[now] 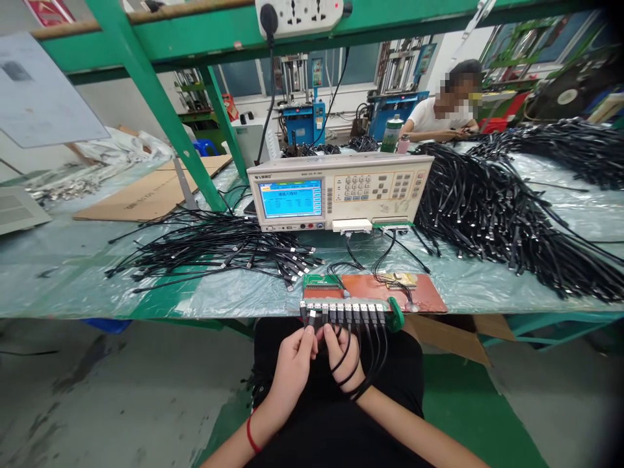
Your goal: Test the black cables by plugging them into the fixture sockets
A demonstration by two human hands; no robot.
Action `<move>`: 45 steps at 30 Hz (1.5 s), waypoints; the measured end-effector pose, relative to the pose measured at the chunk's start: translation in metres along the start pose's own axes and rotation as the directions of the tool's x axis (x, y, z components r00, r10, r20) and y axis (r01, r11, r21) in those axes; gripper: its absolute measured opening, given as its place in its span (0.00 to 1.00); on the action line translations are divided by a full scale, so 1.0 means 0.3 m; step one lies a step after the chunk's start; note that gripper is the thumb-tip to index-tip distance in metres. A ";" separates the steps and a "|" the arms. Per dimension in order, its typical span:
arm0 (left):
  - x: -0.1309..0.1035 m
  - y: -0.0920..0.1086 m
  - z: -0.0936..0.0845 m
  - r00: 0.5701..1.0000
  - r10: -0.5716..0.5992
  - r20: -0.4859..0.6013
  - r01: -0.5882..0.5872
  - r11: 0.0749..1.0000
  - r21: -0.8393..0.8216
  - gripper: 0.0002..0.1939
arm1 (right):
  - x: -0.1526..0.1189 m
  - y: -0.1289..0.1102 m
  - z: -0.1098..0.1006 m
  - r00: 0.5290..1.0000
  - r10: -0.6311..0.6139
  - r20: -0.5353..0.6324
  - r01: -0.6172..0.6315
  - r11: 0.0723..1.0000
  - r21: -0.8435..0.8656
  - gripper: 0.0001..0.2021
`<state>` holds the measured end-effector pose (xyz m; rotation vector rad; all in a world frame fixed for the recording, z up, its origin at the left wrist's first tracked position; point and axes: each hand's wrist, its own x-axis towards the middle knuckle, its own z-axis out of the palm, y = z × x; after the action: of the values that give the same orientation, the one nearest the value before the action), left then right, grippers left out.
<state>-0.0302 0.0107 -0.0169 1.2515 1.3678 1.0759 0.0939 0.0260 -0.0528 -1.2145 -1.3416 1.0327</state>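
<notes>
At the table's front edge, a red-brown test board (429, 294) carries a row of USB ports along its near side. Several black USB cables (375, 338) are plugged into its right part and loop down over my right wrist. My left hand (295, 357) is closed in a pinch on a USB plug (312, 316), just short of the row. Beside it, my right hand (344, 357) pinches another USB plug (325, 314) at the ports; whether it is fully seated I cannot tell. Behind the board stands a cable tester (336, 192) with a lit blue screen.
A loose pile of black cables (219, 250) lies left of the board, and a larger cable heap (487, 221) to the right. Cardboard (151, 195) lies at the back left. Across the table a co-worker (446, 107) handles cables. A green frame post (170, 110) rises at left.
</notes>
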 end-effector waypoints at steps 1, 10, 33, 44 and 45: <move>0.001 -0.006 0.002 1.000 -0.012 -0.005 0.012 1.000 -0.019 0.26 | -0.001 -0.004 0.000 1.000 -0.009 -0.003 0.009 1.000 0.006 0.27; -0.011 -0.024 0.011 0.988 -0.119 0.102 0.147 0.927 -0.344 0.23 | 0.005 -0.015 0.003 0.993 -0.055 -0.102 0.054 0.998 -0.015 0.25; -0.018 -0.013 0.003 0.998 -0.023 -0.059 0.018 0.997 -0.081 0.22 | 0.045 -0.016 0.021 0.981 0.077 0.181 -0.139 0.921 0.363 0.18; -0.005 -0.030 0.036 0.994 -0.103 -0.037 0.084 0.935 -0.346 0.20 | 0.021 0.032 0.040 0.957 0.184 0.223 -0.252 0.910 0.331 0.28; -0.005 -0.027 0.040 0.994 -0.106 -0.034 0.087 0.930 -0.356 0.20 | 0.019 0.034 0.041 0.956 0.190 0.223 -0.256 0.911 0.324 0.28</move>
<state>-0.0195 0.0086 -0.0266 0.8883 1.1946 1.2295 0.0830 0.0335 -0.0636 -1.0336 -1.1091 1.5128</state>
